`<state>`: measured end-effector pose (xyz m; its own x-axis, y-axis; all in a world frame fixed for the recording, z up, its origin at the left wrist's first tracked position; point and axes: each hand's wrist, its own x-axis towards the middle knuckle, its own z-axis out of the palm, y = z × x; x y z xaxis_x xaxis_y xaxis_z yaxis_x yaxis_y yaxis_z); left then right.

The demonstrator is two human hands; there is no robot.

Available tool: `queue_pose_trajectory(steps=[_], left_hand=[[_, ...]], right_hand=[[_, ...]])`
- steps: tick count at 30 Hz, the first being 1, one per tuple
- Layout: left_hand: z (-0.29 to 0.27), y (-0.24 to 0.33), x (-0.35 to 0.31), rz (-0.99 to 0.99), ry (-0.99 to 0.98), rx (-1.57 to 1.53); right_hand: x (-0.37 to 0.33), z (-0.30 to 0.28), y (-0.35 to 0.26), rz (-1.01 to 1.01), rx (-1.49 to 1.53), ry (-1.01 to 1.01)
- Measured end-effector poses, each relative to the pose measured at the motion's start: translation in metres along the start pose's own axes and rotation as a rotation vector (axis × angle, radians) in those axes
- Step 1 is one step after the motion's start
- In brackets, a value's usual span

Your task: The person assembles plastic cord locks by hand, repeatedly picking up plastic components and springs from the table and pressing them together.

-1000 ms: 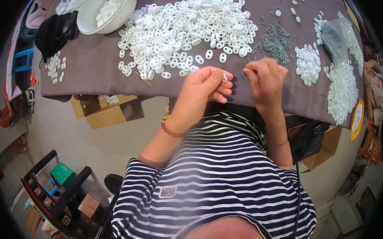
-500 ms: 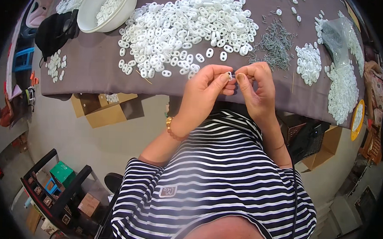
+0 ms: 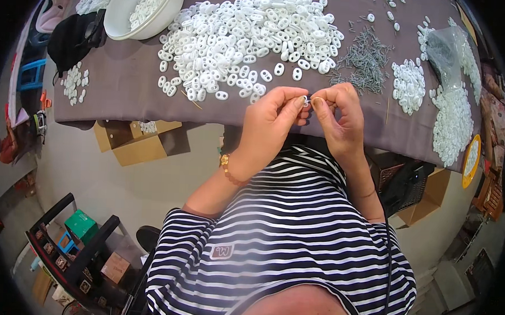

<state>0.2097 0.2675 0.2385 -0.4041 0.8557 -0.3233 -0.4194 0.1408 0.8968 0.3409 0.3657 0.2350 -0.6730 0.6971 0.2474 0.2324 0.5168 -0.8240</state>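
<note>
My left hand [image 3: 272, 118] is closed in a pinch on a small white oval two-hole piece [image 3: 306, 102], held just above the front edge of the table. Right beside it, my right hand [image 3: 340, 113] pinches a small dark, thin piece against the white one. It looks like one of the grey screws, but the fingertips hide most of it. Beyond my hands spreads a large heap of the same white two-hole pieces [image 3: 229, 49]. A pile of small grey screws [image 3: 365, 60] lies just past my right hand.
A white bowl [image 3: 120, 29] of white pieces stands at the back left, near a black bag [image 3: 71, 42]. To the right are a small pile of white pieces [image 3: 409, 86], a clear plastic bag [image 3: 446, 53] and a larger pile [image 3: 453, 124]. Cardboard boxes [image 3: 143, 150] sit under the table.
Both hands keep their pinch together at nearly the same spot. The view has shifted very slightly; nothing on the table has visibly moved.
</note>
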Motion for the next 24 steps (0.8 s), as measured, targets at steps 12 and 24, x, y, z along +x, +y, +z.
queue_pose_trajectory(steps=[12,24], left_hand=[[0.0023,0.0043,-0.0014,0.014,0.041,0.13],[0.0035,0.006,-0.0031,0.121,0.064,0.286]], right_hand=[[-0.0003,0.0011,-0.0041,0.077,0.078,0.014],[0.0004,0.0017,-0.0046,0.105,0.107,-0.006]])
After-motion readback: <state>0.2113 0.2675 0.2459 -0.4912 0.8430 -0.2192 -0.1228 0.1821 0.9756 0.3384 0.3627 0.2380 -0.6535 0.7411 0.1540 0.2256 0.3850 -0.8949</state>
